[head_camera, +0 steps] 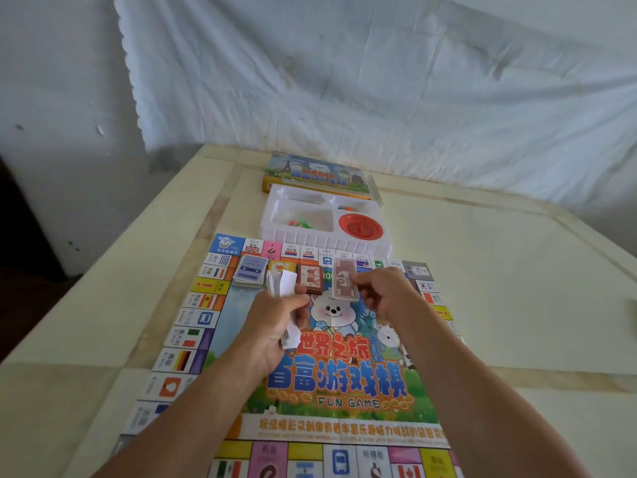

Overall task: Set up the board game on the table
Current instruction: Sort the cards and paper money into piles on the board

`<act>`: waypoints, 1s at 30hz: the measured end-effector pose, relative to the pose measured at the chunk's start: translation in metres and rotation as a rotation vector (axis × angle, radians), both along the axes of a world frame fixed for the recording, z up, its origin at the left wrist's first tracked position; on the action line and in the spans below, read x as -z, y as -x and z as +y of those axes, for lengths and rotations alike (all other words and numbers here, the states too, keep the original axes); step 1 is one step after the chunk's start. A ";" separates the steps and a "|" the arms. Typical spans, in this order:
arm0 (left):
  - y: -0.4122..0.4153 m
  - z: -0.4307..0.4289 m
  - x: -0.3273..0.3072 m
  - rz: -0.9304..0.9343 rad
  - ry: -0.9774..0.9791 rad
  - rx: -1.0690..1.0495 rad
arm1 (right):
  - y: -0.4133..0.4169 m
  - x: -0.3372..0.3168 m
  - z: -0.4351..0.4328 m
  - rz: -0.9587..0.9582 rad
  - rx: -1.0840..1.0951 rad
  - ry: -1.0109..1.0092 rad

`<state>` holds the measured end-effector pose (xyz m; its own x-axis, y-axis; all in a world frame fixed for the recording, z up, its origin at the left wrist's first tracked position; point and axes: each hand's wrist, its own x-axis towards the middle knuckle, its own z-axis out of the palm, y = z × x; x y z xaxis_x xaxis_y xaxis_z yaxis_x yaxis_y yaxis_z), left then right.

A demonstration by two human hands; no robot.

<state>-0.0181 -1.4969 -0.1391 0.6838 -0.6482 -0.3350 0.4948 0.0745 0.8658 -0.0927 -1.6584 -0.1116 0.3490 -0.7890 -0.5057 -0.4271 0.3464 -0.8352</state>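
Observation:
The colourful game board [344, 381] lies flat on the table with flag squares round its edge. My left hand [275, 322] grips a stack of paper money [284, 284], held above the board's middle. My right hand [386, 291] pinches a single brownish-red banknote [345, 279] upright, just right of the stack. On the board's far part rest a blue card deck [250, 270], a yellow card deck [282, 266] partly hidden by the stack, and a dark red card deck [311, 279].
Beyond the board's far edge stands a white plastic insert tray [300, 232], with a red spinner dish [360, 225] and small green and red pieces [298, 223] in it. The box lid [317, 174] lies behind it. A white sheet hangs behind the table.

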 end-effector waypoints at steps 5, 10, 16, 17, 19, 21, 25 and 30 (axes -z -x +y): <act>0.001 0.000 0.000 0.006 0.006 0.006 | -0.016 0.008 -0.006 0.166 -0.028 0.127; 0.001 0.000 0.001 0.004 0.011 0.016 | -0.027 0.023 -0.006 0.285 -0.044 0.360; 0.003 0.002 -0.004 -0.002 0.018 0.036 | -0.027 0.019 0.002 0.450 -0.192 0.608; 0.003 0.002 -0.004 0.006 0.022 0.037 | -0.029 0.018 0.003 0.479 -0.223 0.642; 0.003 0.002 -0.004 0.018 0.021 0.037 | -0.031 0.018 0.003 0.516 -0.271 0.689; 0.003 0.002 -0.004 0.020 0.013 0.040 | -0.032 0.018 0.004 0.551 -0.324 0.723; 0.002 0.002 -0.003 0.022 0.002 0.056 | -0.033 0.015 0.008 0.647 -0.421 0.810; 0.002 0.003 -0.005 0.104 0.040 0.093 | -0.025 0.009 0.018 0.775 -0.475 0.921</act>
<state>-0.0206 -1.4936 -0.1340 0.5831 -0.7215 -0.3735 0.5880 0.0576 0.8068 -0.0673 -1.6408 -0.1205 0.5510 -0.8335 -0.0411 -0.8266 -0.5383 -0.1646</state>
